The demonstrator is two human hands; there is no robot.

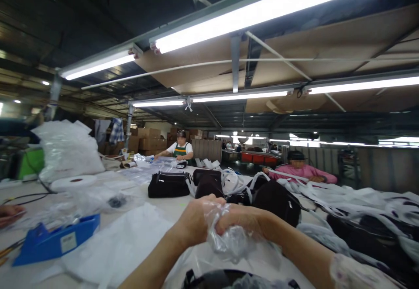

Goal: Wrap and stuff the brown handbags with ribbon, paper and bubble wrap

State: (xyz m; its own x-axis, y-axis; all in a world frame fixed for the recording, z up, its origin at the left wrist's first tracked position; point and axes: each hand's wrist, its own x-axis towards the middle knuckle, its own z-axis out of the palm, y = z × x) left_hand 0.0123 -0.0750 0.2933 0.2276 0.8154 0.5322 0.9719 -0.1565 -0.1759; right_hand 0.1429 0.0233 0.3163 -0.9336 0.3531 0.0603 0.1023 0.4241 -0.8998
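My left hand [195, 222] and my right hand [240, 217] meet at the middle of the view, both closed on a crumpled clear plastic bag [231, 246]. Film bunches up between the fingers and hangs below them. At the bottom edge, under my wrists, shows part of a black item [216, 277] with more clear plastic around it; the frame cuts it off. Just beyond my hands lie several black bags, one with a zip [168, 185] and a larger one [277, 201] behind my right forearm. Pale straps [233, 181] loop among them.
A blue tape dispenser [59, 240] and white sheets [127, 236] lie at left. Another person's hand [11, 215] enters at the left edge. More black bags and white straps [369, 199] pile up at right. Two people [180, 149] [303, 172] work across the table.
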